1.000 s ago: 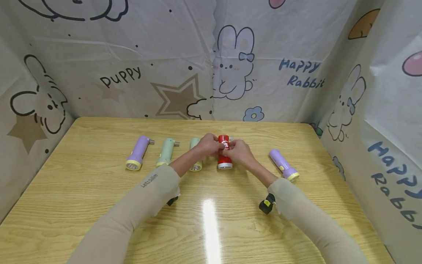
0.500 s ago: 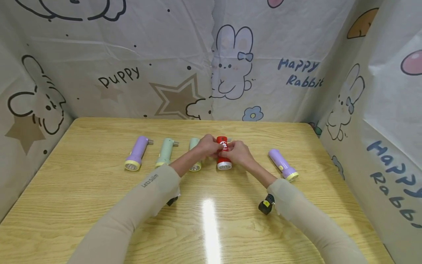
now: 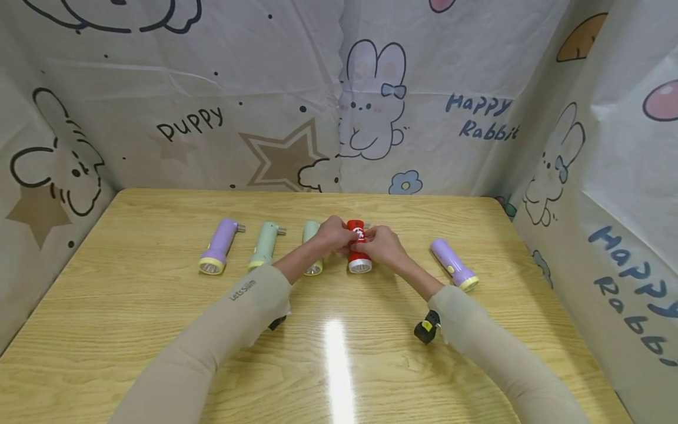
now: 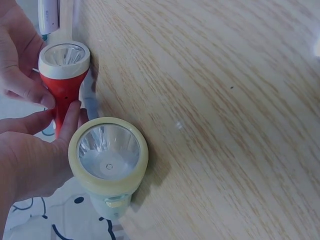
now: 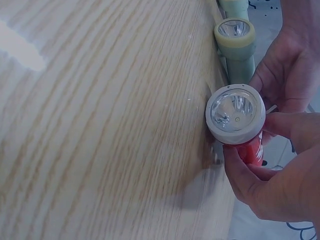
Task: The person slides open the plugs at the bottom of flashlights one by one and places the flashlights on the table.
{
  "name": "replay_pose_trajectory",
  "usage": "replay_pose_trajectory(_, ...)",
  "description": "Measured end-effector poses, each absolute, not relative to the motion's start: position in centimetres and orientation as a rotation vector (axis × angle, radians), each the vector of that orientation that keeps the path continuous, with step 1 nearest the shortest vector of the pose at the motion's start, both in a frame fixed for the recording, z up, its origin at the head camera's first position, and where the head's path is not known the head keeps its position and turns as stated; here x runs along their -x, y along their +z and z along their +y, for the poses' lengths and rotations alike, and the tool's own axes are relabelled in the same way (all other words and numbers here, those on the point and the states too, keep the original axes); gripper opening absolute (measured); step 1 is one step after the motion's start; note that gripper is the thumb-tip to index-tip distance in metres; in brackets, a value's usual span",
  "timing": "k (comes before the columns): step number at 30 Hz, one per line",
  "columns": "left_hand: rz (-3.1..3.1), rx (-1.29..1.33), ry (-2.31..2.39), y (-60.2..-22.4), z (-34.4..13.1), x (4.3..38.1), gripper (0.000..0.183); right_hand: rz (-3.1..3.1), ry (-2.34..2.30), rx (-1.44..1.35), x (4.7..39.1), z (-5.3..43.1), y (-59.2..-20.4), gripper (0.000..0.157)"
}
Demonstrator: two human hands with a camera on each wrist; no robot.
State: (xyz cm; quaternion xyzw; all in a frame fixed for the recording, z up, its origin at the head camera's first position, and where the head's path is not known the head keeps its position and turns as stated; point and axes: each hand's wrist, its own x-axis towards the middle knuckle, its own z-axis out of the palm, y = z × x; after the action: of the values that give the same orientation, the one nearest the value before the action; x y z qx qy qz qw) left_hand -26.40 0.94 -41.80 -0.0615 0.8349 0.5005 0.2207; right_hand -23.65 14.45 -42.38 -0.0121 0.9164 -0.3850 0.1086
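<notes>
Both hands hold a red flashlight (image 3: 359, 260) with a white head ring, its lens facing the near side of the table. My left hand (image 3: 335, 234) grips the body from the left. From the right, my right hand (image 3: 385, 244) pinches it between thumb and fingers. The right wrist view shows the white-ringed lens (image 5: 235, 114) just above the fingertips. Part of the flashlight's metal plug prongs (image 3: 367, 225) shows at its far end, behind the right fingers. Beside the left hand lies a pale green flashlight (image 4: 110, 155), partly covered by that hand in the head view.
On the wooden table (image 3: 339, 365), another green flashlight (image 3: 267, 240) and a purple flashlight (image 3: 222, 241) lie to the left, prongs out. A second purple flashlight (image 3: 452, 263) lies slanted on the right. A printed cloth (image 3: 455, 153) walls the back and sides.
The red flashlight's far end has dipped slightly and its lens shows more to the head view. Both hands keep their grip. The whole head view has shifted slightly.
</notes>
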Motion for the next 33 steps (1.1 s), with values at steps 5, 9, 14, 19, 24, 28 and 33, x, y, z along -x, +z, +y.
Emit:
replay_pose_trajectory(5,2.346,0.187,1.345,-41.59,1.04,26.21,0.031,2.682,-1.143,0.034,23.67,14.45,-42.40,0.033)
replay_pose_trajectory(9,2.361,0.185,1.331,-41.60,1.05,26.18,0.029,2.677,-1.145,0.030,23.65,14.38,-42.38,0.035)
replay_pose_trajectory(14,2.370,0.188,1.312,-41.74,1.08,26.31,0.028,2.679,-1.137,0.012,23.66,14.29,-42.32,0.033)
replay_pose_trajectory(19,2.389,0.179,1.284,-41.74,1.07,26.35,0.028,2.685,-1.128,0.013,23.75,14.28,-42.38,0.029)
replay_pose_trajectory(24,2.412,0.148,1.262,-41.63,0.98,26.27,0.025,2.702,-1.115,0.031,23.85,14.27,-42.43,0.028)
replay_pose_trajectory(28,2.418,0.144,1.259,-41.68,0.95,26.30,0.025,2.710,-1.108,0.043,23.88,14.28,-42.47,0.028)
replay_pose_trajectory(33,2.408,0.164,1.254,-41.85,1.02,26.44,0.025,2.711,-1.109,0.053,23.97,14.31,-42.61,0.030)
